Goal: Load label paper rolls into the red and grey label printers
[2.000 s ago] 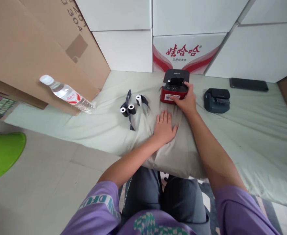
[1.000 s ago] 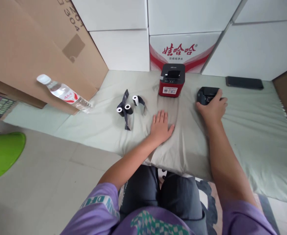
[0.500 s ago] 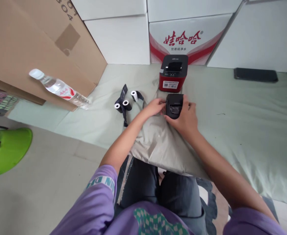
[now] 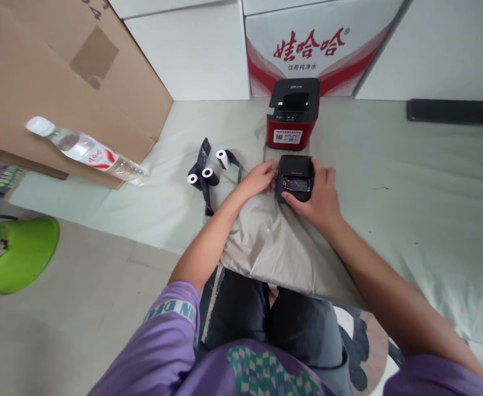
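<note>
Just beyond the small dark printer (image 4: 295, 177) stands the red printer (image 4: 293, 114), nearly touching it, so the far side is shut in. To its left, three paper rolls (image 4: 208, 170) with loose dark strips lie near, leaving a narrow lane. Farther left a water bottle (image 4: 85, 150) leans on the cardboard box (image 4: 51, 82). To the right the pale green mat (image 4: 410, 187) lies open as far as the black slab (image 4: 449, 111) by the white boxes (image 4: 431, 49).

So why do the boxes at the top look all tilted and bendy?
Head view: the wide lens bends edges, so the white boxes lean outward; the small black printer between the left hand and right hand stays sharp in soft, even light.
</note>
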`<state>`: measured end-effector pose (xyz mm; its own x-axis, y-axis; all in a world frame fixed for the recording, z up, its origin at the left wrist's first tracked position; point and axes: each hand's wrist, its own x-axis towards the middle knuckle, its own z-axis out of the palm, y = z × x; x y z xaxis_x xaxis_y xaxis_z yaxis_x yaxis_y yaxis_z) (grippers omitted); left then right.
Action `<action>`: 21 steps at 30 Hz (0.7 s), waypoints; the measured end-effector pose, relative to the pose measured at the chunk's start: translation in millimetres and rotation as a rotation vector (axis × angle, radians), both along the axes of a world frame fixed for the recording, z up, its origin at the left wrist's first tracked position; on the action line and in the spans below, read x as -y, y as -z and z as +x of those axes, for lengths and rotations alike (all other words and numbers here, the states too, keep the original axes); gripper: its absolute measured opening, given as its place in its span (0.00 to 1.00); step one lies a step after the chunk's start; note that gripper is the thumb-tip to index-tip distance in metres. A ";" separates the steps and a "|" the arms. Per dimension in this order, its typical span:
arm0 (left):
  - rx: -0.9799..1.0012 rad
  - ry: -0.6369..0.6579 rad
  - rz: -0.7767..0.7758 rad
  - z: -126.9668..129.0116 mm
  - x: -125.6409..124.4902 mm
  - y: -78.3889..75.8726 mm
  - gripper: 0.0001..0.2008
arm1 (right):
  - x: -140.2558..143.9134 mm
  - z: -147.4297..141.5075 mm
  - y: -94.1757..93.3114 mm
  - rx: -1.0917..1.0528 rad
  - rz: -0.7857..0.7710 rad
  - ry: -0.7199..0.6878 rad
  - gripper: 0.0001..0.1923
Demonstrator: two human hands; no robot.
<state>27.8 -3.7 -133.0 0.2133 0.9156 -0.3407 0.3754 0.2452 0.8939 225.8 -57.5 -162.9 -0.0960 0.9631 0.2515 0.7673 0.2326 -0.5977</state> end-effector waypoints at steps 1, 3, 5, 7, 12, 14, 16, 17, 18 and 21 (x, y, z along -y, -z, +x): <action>0.002 -0.005 0.012 -0.1 0.1 0.4 0.13 | -1.2 1.3 0.0 -0.003 0.005 0.000 0.56; 0.005 -0.018 0.028 0.4 1.0 0.7 0.13 | -3.5 3.5 0.3 -0.018 0.021 -0.002 0.53; 0.005 -0.034 0.030 1.4 2.2 1.2 0.14 | -5.4 5.4 1.0 -0.035 0.038 -0.010 0.51; 0.005 -0.042 0.042 2.5 3.0 2.5 0.14 | -7.1 7.3 2.1 -0.045 0.051 -0.018 0.50; -0.020 -0.050 0.097 3.8 3.3 5.0 0.14 | -10.2 12.2 3.9 -0.055 0.078 -0.047 0.45; -0.032 -0.050 0.102 4.1 3.3 4.0 0.14 | -10.4 13.7 3.5 -0.052 0.089 -0.056 0.43; -0.030 -0.046 0.101 4.3 3.0 2.6 0.13 | -10.1 14.6 2.5 -0.053 0.100 -0.055 0.41; -0.025 -0.044 0.097 4.3 2.8 2.2 0.13 | -9.9 14.8 1.8 -0.057 0.105 -0.052 0.40; -0.016 -0.040 0.092 4.1 2.4 2.0 0.13 | -9.8 14.9 1.1 -0.062 0.109 -0.048 0.39; 0.014 -0.041 0.059 3.2 0.6 2.9 0.13 | -10.5 15.1 -0.4 -0.079 0.115 -0.043 0.37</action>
<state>31.0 -4.4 -135.9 0.1799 0.9421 -0.2830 0.3533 0.2066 0.9124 240.9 -47.0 -162.5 -0.1125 0.9230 0.3681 0.7069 0.3347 -0.6231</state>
